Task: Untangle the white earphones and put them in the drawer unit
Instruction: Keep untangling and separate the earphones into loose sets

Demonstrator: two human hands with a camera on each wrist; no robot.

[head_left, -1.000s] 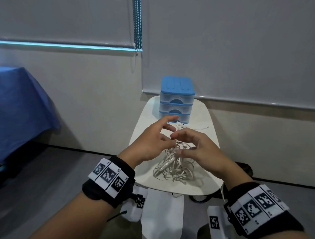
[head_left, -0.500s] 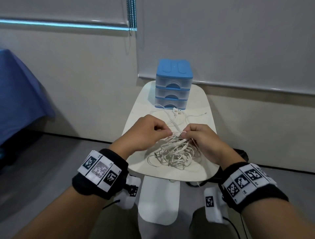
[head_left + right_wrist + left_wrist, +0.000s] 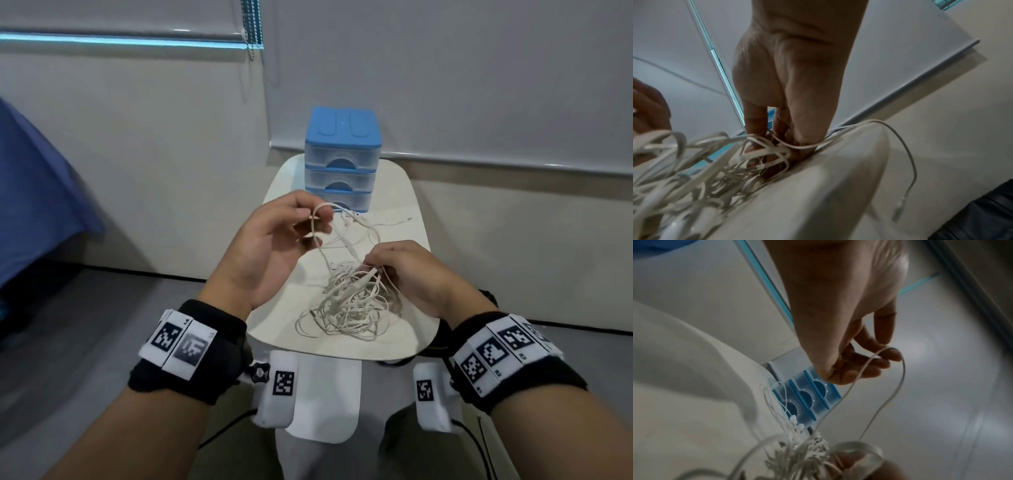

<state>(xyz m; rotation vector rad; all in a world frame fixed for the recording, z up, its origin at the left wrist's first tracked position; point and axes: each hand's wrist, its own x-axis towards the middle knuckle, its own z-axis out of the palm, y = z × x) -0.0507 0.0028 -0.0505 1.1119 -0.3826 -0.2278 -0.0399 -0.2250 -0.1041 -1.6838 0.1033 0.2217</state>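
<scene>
Holding up a loop of the earphones (image 3: 346,291), the left hand (image 3: 270,246) is pinching the wire with its fingers (image 3: 310,216). The right hand (image 3: 407,270) is pinching the tangled pile lying on the tabletop (image 3: 407,342). The drawer unit (image 3: 342,154) is sitting shut behind.

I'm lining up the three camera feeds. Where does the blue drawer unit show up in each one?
Head: the drawer unit stands upper centre, at the far end of the table, beyond both hands.
Left wrist: it lies tilted at lower centre, just under the left hand.
Right wrist: only blue slivers show behind the right hand.
Shared landmark: the tangled earphones.
</scene>
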